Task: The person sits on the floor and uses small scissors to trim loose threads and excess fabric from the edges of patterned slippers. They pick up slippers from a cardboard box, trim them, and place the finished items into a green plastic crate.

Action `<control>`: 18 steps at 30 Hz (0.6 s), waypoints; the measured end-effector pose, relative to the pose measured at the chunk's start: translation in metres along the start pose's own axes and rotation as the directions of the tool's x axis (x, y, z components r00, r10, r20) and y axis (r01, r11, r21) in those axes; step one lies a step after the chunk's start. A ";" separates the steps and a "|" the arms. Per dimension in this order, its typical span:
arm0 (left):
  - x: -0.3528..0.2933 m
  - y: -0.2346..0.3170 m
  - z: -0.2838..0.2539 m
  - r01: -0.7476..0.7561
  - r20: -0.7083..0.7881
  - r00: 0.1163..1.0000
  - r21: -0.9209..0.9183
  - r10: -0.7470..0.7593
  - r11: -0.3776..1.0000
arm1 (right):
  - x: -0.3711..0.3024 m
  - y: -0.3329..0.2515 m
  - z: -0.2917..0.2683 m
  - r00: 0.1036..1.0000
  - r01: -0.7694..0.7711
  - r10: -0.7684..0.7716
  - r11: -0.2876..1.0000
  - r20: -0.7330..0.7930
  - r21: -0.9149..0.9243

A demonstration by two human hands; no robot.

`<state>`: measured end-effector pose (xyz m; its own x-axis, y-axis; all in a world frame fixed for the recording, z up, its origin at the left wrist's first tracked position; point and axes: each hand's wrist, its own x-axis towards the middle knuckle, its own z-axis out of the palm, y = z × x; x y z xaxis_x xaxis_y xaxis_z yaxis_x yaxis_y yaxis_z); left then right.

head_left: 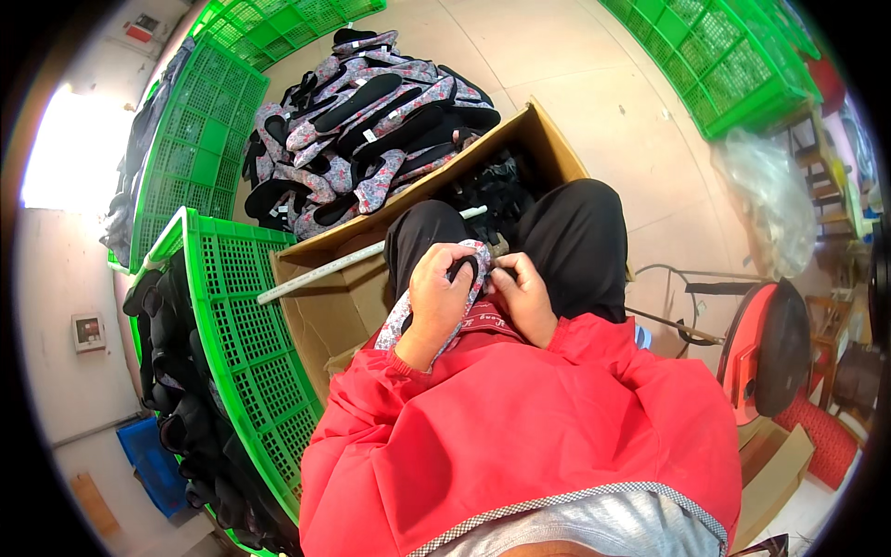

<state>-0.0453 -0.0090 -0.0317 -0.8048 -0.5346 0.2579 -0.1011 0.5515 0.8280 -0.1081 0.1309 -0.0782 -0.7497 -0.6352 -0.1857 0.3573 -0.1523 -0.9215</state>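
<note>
My left hand [438, 295] grips a flowered cloth shoe upper [469, 269] with a black lining, held over my lap. My right hand [526, 295] pinches the same piece at its right edge, fingers closed on the fabric. Both hands sit just above my knees in black trousers [575, 232], with red jacket sleeves [483, 418] below them. The lower end of the piece trails down past my left wrist.
An open cardboard box [334, 306] with a white stick [320, 269] across it stands in front of my knees. A heap of flowered shoe pieces [371, 121] lies on the floor beyond. Green crates [241, 306] with black pieces stand at my left; more crates [733, 65] far right.
</note>
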 end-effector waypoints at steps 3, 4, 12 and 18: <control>0.000 0.001 -0.001 0.034 0.018 0.999 -0.020 -0.034 0.999 | 0.006 -0.003 -0.010 0.979 -0.150 0.169 0.975 -0.112 0.164; 0.000 0.002 -0.003 0.025 0.035 0.999 0.058 -0.027 0.998 | 0.007 -0.003 -0.012 0.974 -0.155 0.177 0.976 -0.142 0.154; 0.000 0.011 -0.027 -0.020 0.176 0.981 0.494 -0.078 0.869 | 0.011 -0.026 -0.002 0.994 -0.104 0.108 0.967 0.005 -0.232; 0.012 0.010 -0.040 -0.041 0.293 0.942 0.587 -0.165 0.808 | 0.022 -0.016 0.011 0.998 0.047 -0.063 0.800 -0.007 -0.598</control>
<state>-0.0328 -0.0351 -0.0003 -0.9126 -0.4070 -0.0391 -0.3921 0.8439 0.3663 -0.1239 0.1110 -0.0639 -0.7744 -0.6193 -0.1293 -0.0821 0.3011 -0.9500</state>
